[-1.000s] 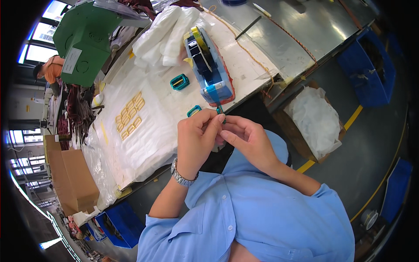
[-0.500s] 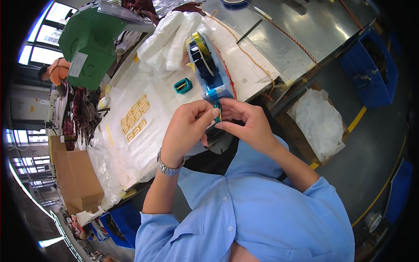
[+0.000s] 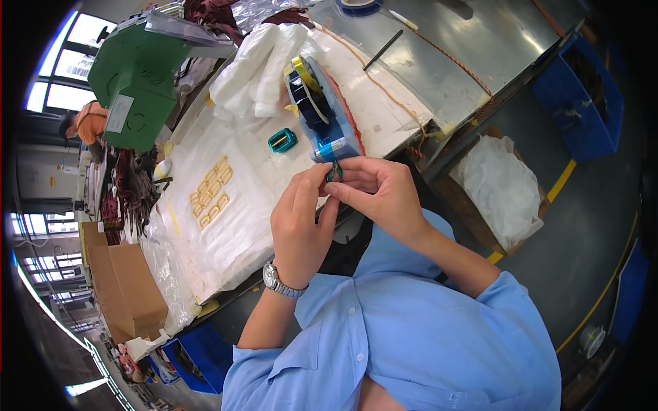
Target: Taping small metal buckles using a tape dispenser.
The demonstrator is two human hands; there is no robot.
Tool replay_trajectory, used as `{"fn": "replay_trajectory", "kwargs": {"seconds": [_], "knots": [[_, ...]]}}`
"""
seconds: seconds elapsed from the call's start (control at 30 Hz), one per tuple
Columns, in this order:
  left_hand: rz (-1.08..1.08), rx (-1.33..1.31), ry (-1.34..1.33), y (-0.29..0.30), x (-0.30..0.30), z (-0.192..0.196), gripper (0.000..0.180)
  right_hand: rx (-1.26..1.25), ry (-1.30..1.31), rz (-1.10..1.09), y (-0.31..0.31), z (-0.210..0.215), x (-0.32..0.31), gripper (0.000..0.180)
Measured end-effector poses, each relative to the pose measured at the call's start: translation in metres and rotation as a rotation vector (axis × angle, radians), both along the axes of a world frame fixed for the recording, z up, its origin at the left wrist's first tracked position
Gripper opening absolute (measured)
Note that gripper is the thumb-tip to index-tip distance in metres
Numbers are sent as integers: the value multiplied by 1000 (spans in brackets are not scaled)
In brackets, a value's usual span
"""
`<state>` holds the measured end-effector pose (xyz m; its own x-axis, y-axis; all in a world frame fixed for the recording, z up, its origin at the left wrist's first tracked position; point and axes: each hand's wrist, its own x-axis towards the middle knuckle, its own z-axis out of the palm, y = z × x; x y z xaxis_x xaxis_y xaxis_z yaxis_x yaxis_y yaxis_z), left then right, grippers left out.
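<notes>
Both my hands meet in front of a blue tape dispenser [image 3: 344, 116] at the table's near edge. My right hand [image 3: 384, 195] pinches a small buckle [image 3: 334, 172] with teal film on it between thumb and fingers. My left hand [image 3: 301, 212], watch on its wrist, closes its fingertips on the buckle's left side; the fingers partly hide it. Blue-green tape [image 3: 329, 150] lies at the dispenser's front end, just beyond my fingertips. Left of the dispenser rests another teal-wrapped buckle [image 3: 282, 140]. Several gold rectangular buckles [image 3: 212, 188] lie in rows on white sheeting farther left.
White foam wrap [image 3: 257, 68] is heaped behind the dispenser. A green machine [image 3: 133, 82] stands far left, with a person in orange [image 3: 91, 122] beyond. To the right are a box with a white plastic liner [image 3: 500, 192] and a blue bin [image 3: 579, 103]. A cardboard box [image 3: 127, 288] sits left.
My left hand has turned, its fingers now pointing up toward the buckle and the watch face showing. Both hands have shifted slightly left with the buckle. The view has moved a little.
</notes>
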<state>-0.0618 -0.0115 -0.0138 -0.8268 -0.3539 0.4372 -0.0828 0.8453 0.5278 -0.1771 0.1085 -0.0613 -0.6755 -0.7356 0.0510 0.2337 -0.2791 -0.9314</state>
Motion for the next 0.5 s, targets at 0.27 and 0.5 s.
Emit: {"fn": "replay_trajectory", "kwargs": {"seconds": [0.27,0.5], "knots": [[-128,-42,-116,1,2,-26,40,210,-26,-29,18,-30,7,33],[-59,634,-158,22,44,-29,37,224,-136,238,58,-13,7,26]]}}
